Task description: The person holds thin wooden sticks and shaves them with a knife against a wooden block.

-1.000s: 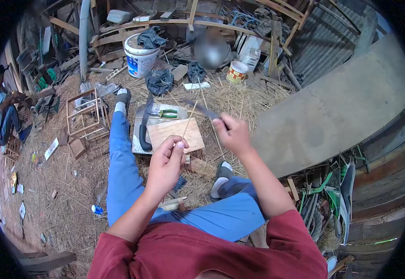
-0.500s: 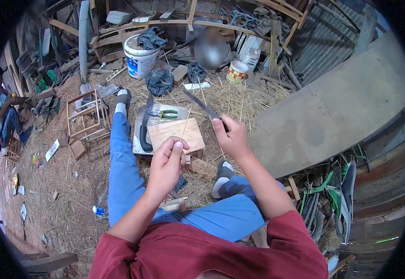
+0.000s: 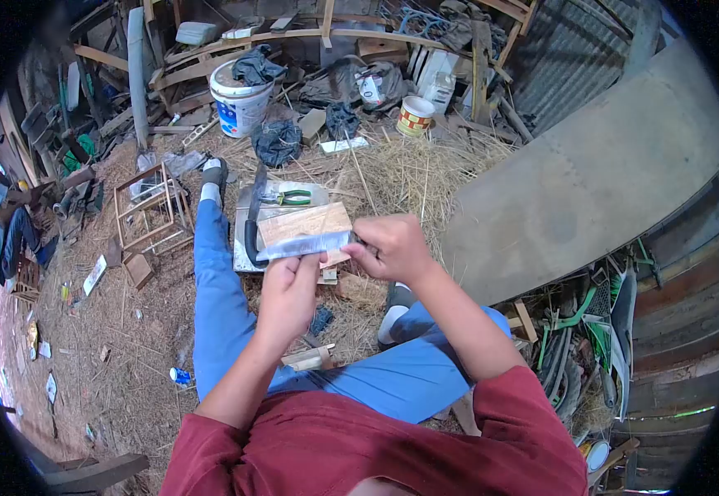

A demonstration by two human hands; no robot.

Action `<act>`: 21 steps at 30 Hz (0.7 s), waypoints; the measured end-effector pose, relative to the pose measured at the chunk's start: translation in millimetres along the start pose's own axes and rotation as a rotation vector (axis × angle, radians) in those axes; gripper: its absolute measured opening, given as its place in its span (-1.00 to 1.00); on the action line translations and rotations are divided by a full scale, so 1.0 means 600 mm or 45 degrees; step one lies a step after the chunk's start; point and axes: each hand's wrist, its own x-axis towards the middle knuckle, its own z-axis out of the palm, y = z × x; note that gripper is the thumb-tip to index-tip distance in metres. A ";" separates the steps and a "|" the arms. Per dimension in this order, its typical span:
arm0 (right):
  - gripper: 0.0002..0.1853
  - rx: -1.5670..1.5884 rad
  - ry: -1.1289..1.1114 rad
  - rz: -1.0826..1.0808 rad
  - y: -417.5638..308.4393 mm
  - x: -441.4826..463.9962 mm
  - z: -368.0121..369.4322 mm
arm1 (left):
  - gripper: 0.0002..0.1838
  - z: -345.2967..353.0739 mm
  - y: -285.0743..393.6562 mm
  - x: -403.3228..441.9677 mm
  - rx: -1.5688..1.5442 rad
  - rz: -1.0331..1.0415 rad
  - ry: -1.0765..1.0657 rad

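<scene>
My right hand (image 3: 394, 248) is closed round the handle of a knife (image 3: 306, 245). Its pale, motion-blurred blade points left and lies across just beyond my left fingertips. My left hand (image 3: 288, 296) is pinched closed just below the blade; the thin stick it holds is mostly hidden here. Beyond the blade is a flat wooden board (image 3: 308, 218) on a low work surface (image 3: 242, 221). A large knife with a black handle (image 3: 251, 238) lies along the left side of that surface, beside green-handled pliers (image 3: 295, 197).
A white bucket (image 3: 242, 107) and a brick-patterned tub (image 3: 415, 117) stand at the back among straw. A small wooden frame (image 3: 153, 211) lies left of my leg. A large sheet (image 3: 574, 190) leans at right. Another person (image 3: 0, 211) sits at far left.
My right hand has come down, turning the knife from pointing up and away to lying leftward across my left fingertips. The thin stick, visible before, is now mostly out of sight.
</scene>
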 end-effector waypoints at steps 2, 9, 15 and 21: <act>-0.56 0.004 0.118 0.346 0.024 0.007 0.000 | -0.77 -0.005 0.032 -0.001 -0.056 0.135 -0.076; -0.57 0.098 0.310 0.713 0.080 -0.002 -0.021 | -0.81 0.000 0.032 -0.014 -0.160 0.056 -0.162; -0.57 0.067 0.076 0.225 0.006 -0.007 0.012 | -0.84 -0.007 0.010 0.003 -0.160 0.007 -0.122; -0.55 0.024 -0.071 0.044 -0.010 -0.001 0.011 | -0.84 -0.010 -0.009 0.005 -0.070 0.080 -0.091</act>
